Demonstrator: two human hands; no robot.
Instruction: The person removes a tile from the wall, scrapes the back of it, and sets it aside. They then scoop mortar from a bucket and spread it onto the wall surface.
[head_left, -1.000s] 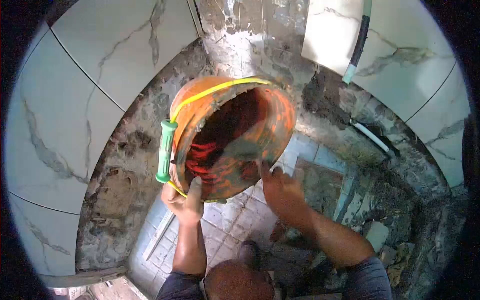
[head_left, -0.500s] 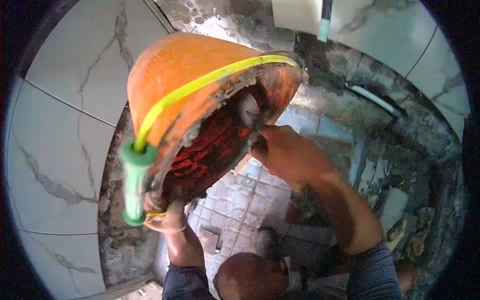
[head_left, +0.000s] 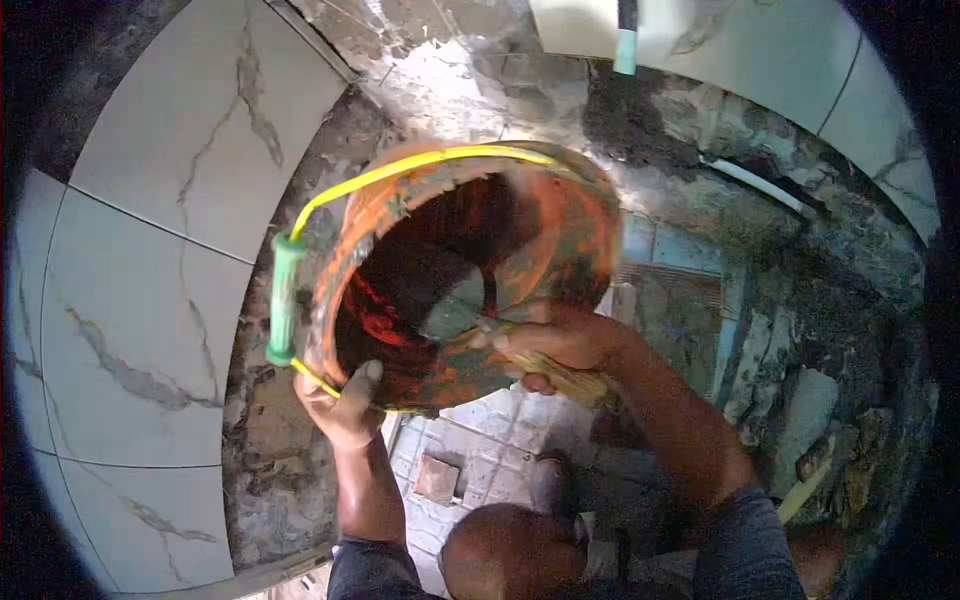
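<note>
An orange bucket (head_left: 585, 235) with a yellow wire handle and a green grip (head_left: 286, 300) is tilted, its dirty mouth facing me. My left hand (head_left: 345, 405) holds its lower left rim, thumb over the edge. In my right hand (head_left: 560, 350) is a trowel with a wooden handle (head_left: 565, 378). The trowel's grey blade (head_left: 455, 308) reaches inside the bucket. Grey mortar residue coats the rim and part of the inner wall.
Marbled tiles (head_left: 140, 300) line the left wall. A pipe with a pale green end (head_left: 625, 52) hangs at the top, and a white pipe (head_left: 755, 185) lies upper right. A brick piece (head_left: 437, 478) rests on the tiled floor (head_left: 500, 430). Rubble (head_left: 850, 460) is at right.
The bucket has moved lower and turned, so its mouth faces me more. My right hand has turned, bringing the trowel's handle and blade into clearer view.
</note>
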